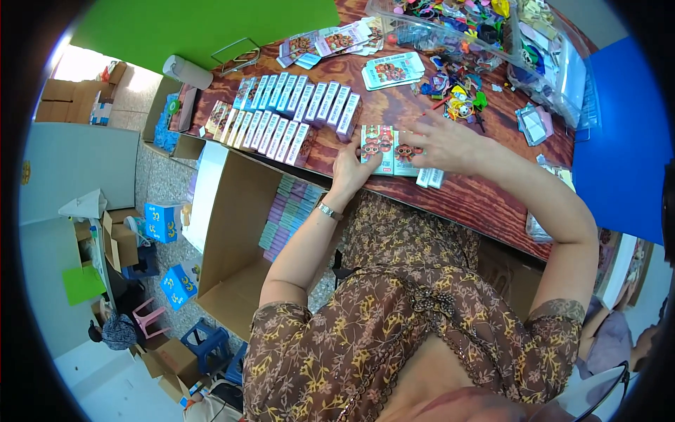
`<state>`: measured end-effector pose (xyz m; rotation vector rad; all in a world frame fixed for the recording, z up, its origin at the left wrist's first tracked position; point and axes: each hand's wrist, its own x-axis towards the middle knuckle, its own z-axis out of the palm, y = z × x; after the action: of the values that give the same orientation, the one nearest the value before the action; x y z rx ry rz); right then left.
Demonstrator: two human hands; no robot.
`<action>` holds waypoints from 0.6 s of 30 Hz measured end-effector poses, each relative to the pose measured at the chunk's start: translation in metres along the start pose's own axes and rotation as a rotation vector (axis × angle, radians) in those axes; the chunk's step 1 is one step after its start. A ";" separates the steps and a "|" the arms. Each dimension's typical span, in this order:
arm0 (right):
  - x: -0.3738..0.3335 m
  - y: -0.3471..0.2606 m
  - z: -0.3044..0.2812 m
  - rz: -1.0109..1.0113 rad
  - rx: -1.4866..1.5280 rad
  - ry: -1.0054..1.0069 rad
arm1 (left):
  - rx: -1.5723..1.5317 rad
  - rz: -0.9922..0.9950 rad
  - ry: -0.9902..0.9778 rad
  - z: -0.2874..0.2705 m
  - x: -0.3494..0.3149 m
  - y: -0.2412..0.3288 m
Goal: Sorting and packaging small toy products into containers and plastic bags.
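Note:
Two small printed boxes, pale green with red cartoon figures, lie side by side near the table's front edge. My left hand grips the left one, its thumb over the printed face. Bent over the right-hand box, my right hand has its fingers curled at that box's top and right side. Part of this box is hidden under the fingers. Just below my right hand, two narrow white box ends stick out. To the left, similar boxes stand on edge in two long rows.
Flat printed cards lie beyond my hands. Colourful small trinkets and a clear plastic bin are at the far right. An open carton with stacked pastel boxes stands below the table's left edge. Blue stools are on the floor.

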<state>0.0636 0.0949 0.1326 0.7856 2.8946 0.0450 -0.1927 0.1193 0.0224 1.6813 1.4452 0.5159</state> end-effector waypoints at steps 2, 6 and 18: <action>0.010 0.002 0.010 -0.090 -0.145 0.010 | 0.030 0.015 -0.034 0.006 0.003 -0.002; -0.001 0.002 0.030 -0.099 -0.101 -0.032 | -0.094 0.040 -0.041 0.024 0.017 -0.014; -0.085 -0.029 0.051 0.064 0.091 0.029 | -0.595 0.100 -0.319 0.066 0.000 0.048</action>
<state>0.1290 0.0269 0.0911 0.9002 2.9160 -0.0696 -0.1137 0.0989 0.0233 1.2846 0.8663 0.6258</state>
